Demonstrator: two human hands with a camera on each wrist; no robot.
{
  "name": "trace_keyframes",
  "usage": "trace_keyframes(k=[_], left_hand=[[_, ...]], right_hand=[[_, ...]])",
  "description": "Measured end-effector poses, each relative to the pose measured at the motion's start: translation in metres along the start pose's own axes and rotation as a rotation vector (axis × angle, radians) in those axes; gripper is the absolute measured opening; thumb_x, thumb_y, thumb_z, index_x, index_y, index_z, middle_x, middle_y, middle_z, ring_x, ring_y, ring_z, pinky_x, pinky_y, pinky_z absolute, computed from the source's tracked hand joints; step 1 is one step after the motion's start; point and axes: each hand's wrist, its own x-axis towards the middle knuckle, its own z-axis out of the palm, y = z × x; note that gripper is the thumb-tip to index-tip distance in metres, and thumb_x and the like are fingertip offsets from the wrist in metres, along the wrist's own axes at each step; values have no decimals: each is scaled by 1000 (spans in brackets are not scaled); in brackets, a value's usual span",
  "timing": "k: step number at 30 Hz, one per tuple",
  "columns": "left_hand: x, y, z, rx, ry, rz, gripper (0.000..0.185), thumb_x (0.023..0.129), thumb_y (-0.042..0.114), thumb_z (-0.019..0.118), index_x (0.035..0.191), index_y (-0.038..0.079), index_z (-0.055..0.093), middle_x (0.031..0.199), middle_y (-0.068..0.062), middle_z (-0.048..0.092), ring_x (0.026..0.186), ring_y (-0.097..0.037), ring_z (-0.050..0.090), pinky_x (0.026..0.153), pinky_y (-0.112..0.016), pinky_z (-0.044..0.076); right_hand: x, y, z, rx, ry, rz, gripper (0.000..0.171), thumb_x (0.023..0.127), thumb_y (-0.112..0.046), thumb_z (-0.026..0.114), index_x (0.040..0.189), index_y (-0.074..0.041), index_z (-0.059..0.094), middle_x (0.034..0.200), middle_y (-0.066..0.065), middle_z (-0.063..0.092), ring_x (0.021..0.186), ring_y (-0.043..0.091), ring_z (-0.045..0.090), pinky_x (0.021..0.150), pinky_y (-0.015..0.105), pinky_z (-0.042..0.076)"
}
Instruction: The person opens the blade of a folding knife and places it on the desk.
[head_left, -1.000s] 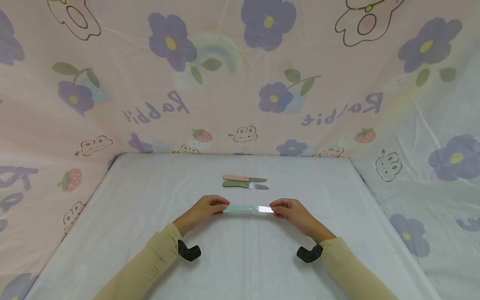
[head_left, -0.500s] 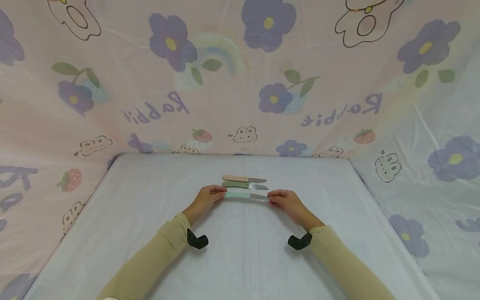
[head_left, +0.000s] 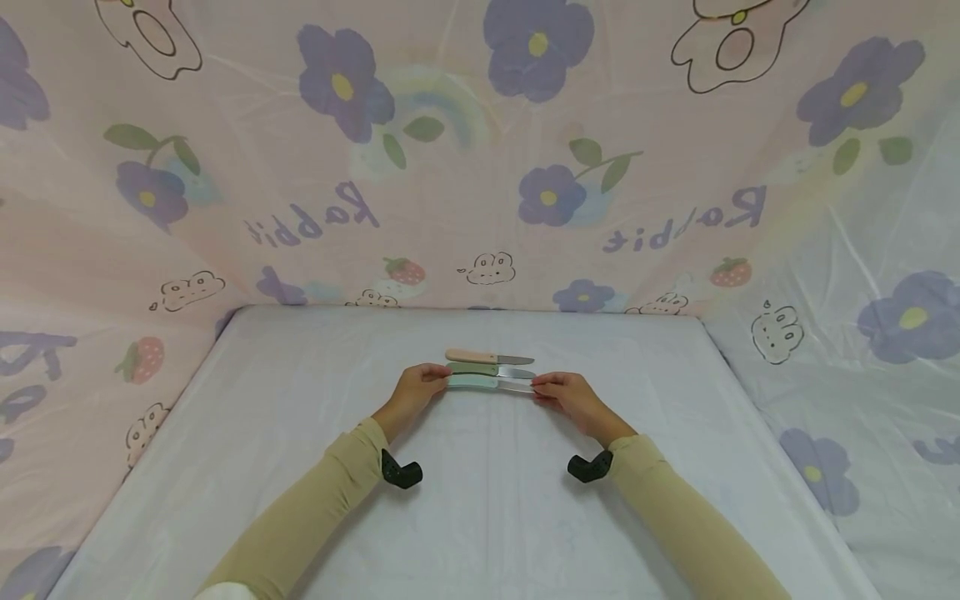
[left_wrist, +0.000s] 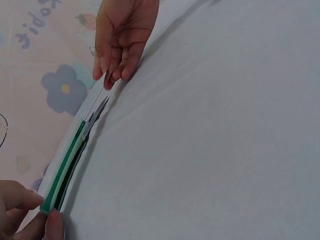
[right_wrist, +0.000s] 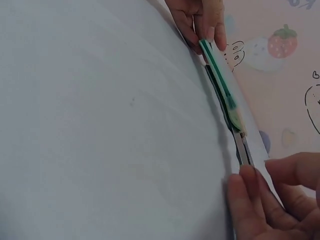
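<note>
My left hand (head_left: 414,397) pinches the handle end of a mint-green folding knife (head_left: 474,382), its blade extended. At the other end, the fingers of my right hand (head_left: 581,402) pinch the blade near its tip, which they hide. The mint knife lies level, handle to the left, close alongside a darker green folding knife (head_left: 472,368). Beyond that one, a peach-handled folding knife (head_left: 468,356) rests on the table, also opened and pointing right. Seen from the left wrist, the mint handle (left_wrist: 63,167) overlaps the darker green one beside it.
A white cloth covers the table (head_left: 487,517). Behind it and at both sides hangs a pink curtain (head_left: 450,217) printed with flowers and rabbits. Each wrist carries a black camera mount, the left mount (head_left: 402,472) and the right mount (head_left: 588,467) facing inward.
Both hands have moved forward, away from the body, bringing the mint knife from in front of the other two to right beside the darker green one. The other two knives look unmoved.
</note>
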Motion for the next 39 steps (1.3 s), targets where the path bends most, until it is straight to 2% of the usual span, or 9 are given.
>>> trace_keyframes(k=[4, 9, 13, 20, 25, 31, 39], left_hand=[[-1, 1, 0, 33, -1, 13, 25, 88, -1, 58, 113, -5, 60, 115, -20, 59, 103, -22, 56, 86, -32, 48], [1, -1, 0, 68, 17, 31, 25, 87, -2, 58, 111, -4, 61, 115, -18, 60, 104, -21, 55, 82, -25, 48], [1, -3, 0, 63, 35, 47, 25, 87, -3, 58, 111, -5, 61, 114, -19, 60, 106, -24, 56, 86, -31, 48], [-7, -1, 1, 111, 110, 107, 20, 84, -5, 59, 103, -4, 64, 103, -16, 64, 96, -21, 59, 80, -30, 50], [-7, 1, 3, 143, 136, 69, 23, 83, -5, 60, 106, -4, 64, 107, -16, 63, 100, -24, 58, 85, -34, 48], [-7, 1, 3, 162, 158, 41, 24, 81, -6, 61, 105, -3, 64, 107, -14, 62, 101, -26, 58, 85, -35, 48], [-8, -1, -1, 147, 132, 78, 23, 85, 0, 62, 108, -2, 63, 109, -13, 62, 104, -25, 57, 86, -36, 48]], right_hand=[[4, 1, -1, 10, 13, 22, 27, 92, -2, 55, 116, 10, 55, 120, 22, 54, 106, 26, 57, 90, 34, 47], [6, 0, -2, 35, 13, 23, 28, 91, 0, 55, 117, 12, 54, 120, 24, 54, 107, 25, 57, 91, 34, 46], [7, -1, -2, 43, 16, 22, 29, 92, 0, 55, 118, 12, 53, 122, 25, 54, 109, 26, 56, 92, 34, 46], [6, 0, -1, 42, 34, 26, 26, 92, -1, 54, 116, 11, 55, 121, 24, 55, 109, 27, 56, 93, 34, 45], [5, 1, -1, 43, 39, 29, 27, 92, -3, 55, 116, 10, 54, 122, 23, 54, 110, 27, 55, 93, 33, 45], [4, 2, -2, 30, 34, 15, 29, 93, -3, 54, 118, 11, 53, 124, 25, 53, 113, 28, 53, 96, 36, 43], [-4, 0, -1, -59, 53, -21, 28, 92, -4, 54, 116, 11, 55, 120, 22, 55, 111, 28, 54, 95, 36, 43]])
